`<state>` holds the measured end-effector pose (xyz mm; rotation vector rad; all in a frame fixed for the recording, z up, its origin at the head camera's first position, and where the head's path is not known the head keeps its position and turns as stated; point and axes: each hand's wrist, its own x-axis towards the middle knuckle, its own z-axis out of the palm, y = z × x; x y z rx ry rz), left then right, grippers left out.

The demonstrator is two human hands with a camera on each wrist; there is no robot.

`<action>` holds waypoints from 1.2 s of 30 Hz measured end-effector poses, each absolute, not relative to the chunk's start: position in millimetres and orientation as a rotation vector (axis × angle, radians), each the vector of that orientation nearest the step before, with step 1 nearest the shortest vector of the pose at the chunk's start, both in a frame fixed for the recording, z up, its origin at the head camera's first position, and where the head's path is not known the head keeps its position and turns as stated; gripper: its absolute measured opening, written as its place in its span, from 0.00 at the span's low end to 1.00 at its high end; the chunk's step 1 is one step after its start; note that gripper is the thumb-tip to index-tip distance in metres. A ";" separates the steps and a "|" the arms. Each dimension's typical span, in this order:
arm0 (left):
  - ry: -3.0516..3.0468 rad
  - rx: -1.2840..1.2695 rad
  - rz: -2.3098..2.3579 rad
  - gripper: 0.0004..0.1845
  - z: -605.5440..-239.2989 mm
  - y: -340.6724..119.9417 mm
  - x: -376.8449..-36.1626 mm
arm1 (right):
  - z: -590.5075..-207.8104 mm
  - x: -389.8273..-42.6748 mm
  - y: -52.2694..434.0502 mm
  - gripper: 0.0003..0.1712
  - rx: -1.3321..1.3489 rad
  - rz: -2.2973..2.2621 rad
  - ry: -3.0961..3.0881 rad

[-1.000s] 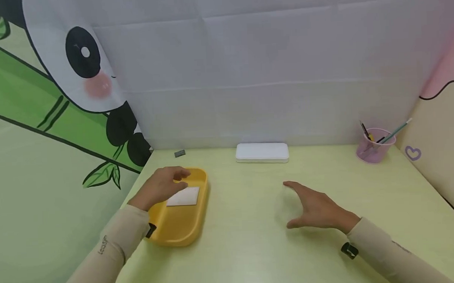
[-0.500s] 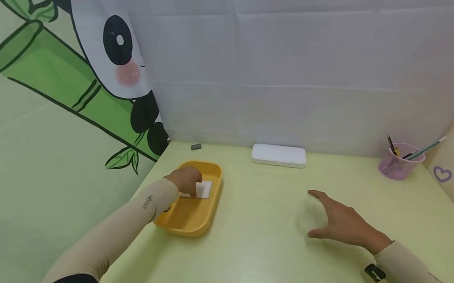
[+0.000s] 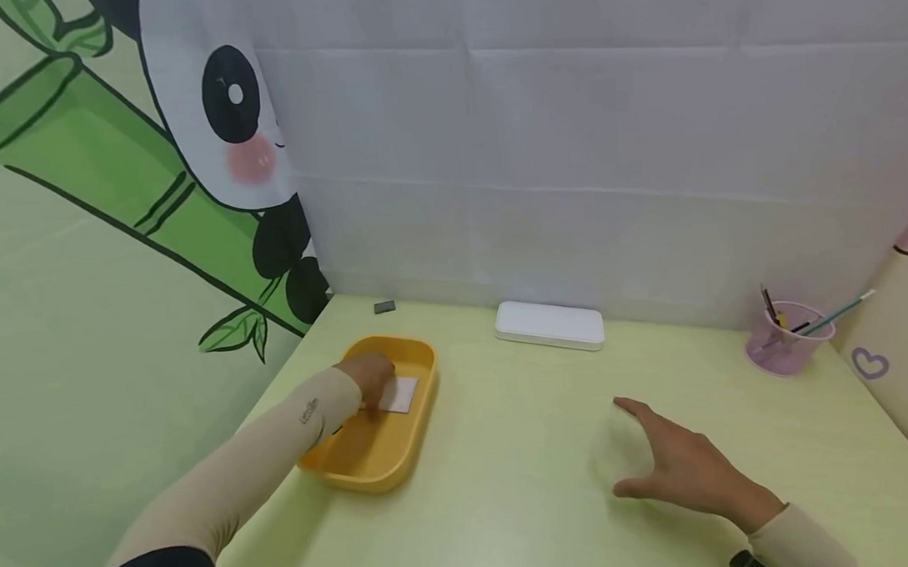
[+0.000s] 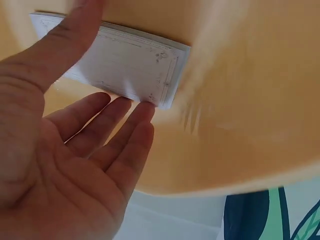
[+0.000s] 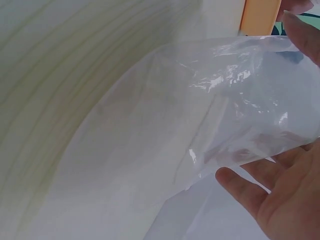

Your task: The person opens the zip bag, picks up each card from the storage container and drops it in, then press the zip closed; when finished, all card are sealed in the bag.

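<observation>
In the head view my left hand (image 3: pixel 373 375) reaches into a yellow tray (image 3: pixel 385 474) over a white stack of small cards (image 3: pixel 402 395). The left wrist view shows a thin printed border on the top card (image 4: pixel 125 65). Several fingertips are right at the stack's edge, while the thumb lies across its other side, the tip blurred. The stack lies on the tray's floor. My right hand (image 3: pixel 689 467), thumb and fingers wide apart, holds a clear plastic bag (image 5: pixel 200 110) between them over the table. In the head view that bag is barely visible.
A white flat case (image 3: pixel 549 324) lies at the back of the pale green table (image 3: pixel 506 482). A small grey block (image 3: pixel 384 307) sits behind the tray. At the back right stands a pink cup (image 3: pixel 787 351) with pens. A printed curtain borders the table.
The left hand has moved from above the tray's left side down onto the card stack. The right hand keeps its spread hold. The head view has shifted leftward.
</observation>
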<state>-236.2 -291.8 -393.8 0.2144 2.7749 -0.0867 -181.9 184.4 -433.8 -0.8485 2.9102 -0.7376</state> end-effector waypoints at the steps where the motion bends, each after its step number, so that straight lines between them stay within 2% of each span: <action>1: 2.781 0.242 -0.121 0.27 -394.5 -291.4 -236.9 | -433.9 -181.4 185.1 0.66 -0.849 -0.738 2.914; 7: 2.815 0.365 -0.249 0.23 -398.9 -295.3 -238.1 | -435.3 -182.3 186.1 0.65 -0.877 -0.718 2.938; 19: 2.761 0.191 -0.118 0.26 -395.9 -293.7 -239.7 | -431.5 -184.6 186.4 0.64 -0.906 -0.708 2.951; 27: 2.760 0.121 0.015 0.38 -372.2 -292.6 -232.1 | -428.9 -185.0 182.9 0.65 -0.915 -0.694 2.946; 36: 2.884 0.219 0.053 0.38 -332.8 -294.4 -218.7 | -427.0 -187.0 179.7 0.64 -0.929 -0.688 2.951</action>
